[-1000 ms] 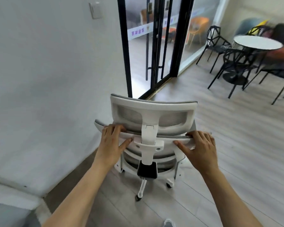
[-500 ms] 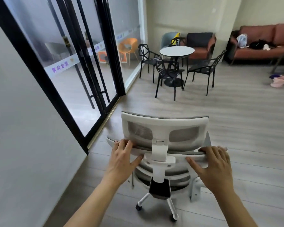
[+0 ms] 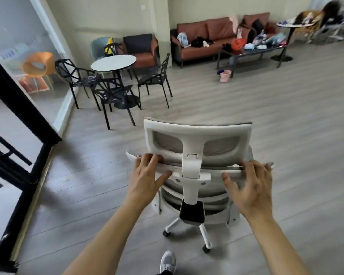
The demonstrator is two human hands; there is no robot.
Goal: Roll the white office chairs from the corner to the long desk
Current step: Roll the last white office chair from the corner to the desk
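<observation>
The white office chair [image 3: 195,155] stands upright on the grey floor, its back toward the camera. It has a grey mesh headrest and a wheeled base.

The white office chair [image 3: 195,161] hides its own seat and armrests behind the backrest, and some castors stay out of sight; the right hand [image 3: 251,188] is motion-blurred; the far right tables [image 3: 298,24] smear into blur; the shoe [image 3: 167,262] is cut off below

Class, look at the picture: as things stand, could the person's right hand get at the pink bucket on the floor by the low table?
Probably not: the pink bucket sits far across the floor, while the right hand is on the white office chair.
</observation>
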